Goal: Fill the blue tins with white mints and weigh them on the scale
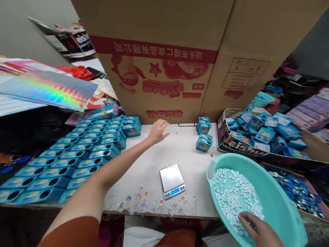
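A left hand (158,132) is hovering half open and empty above a white table (149,164), while the right hand (260,230) is curling into white pellets (231,206) (its grip is hiding any catch). The teal basin (277,192) is sitting right of a scale (172,178), seemingly for easy reach; blue boxes (111,140) are standing in rows, presumably saving space.

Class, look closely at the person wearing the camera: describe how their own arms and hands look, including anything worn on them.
The left hand and right hand are gloveless. A plain rust-orange sleeve ends near the left elbow, leaving that forearm uncovered, with no watch visible. No right sleeve shows.
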The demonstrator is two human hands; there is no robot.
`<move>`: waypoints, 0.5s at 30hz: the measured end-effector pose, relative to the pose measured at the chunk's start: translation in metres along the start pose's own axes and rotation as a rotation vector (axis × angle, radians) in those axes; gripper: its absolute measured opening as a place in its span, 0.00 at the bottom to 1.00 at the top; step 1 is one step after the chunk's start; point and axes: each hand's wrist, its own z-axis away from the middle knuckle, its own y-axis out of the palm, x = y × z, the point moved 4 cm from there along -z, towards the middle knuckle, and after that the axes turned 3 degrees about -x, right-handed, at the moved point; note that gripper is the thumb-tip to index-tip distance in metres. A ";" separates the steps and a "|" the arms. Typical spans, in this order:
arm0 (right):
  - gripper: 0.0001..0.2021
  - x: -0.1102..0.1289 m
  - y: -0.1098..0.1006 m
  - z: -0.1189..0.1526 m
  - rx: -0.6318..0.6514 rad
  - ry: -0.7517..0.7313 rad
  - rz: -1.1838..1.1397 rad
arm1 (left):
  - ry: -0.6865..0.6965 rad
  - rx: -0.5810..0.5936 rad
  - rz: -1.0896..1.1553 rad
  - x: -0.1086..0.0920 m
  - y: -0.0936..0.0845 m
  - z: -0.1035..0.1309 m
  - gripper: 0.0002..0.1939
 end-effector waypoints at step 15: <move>0.19 0.002 -0.003 -0.001 -0.061 -0.110 -0.045 | 0.161 0.382 0.129 -0.206 0.097 -0.075 0.42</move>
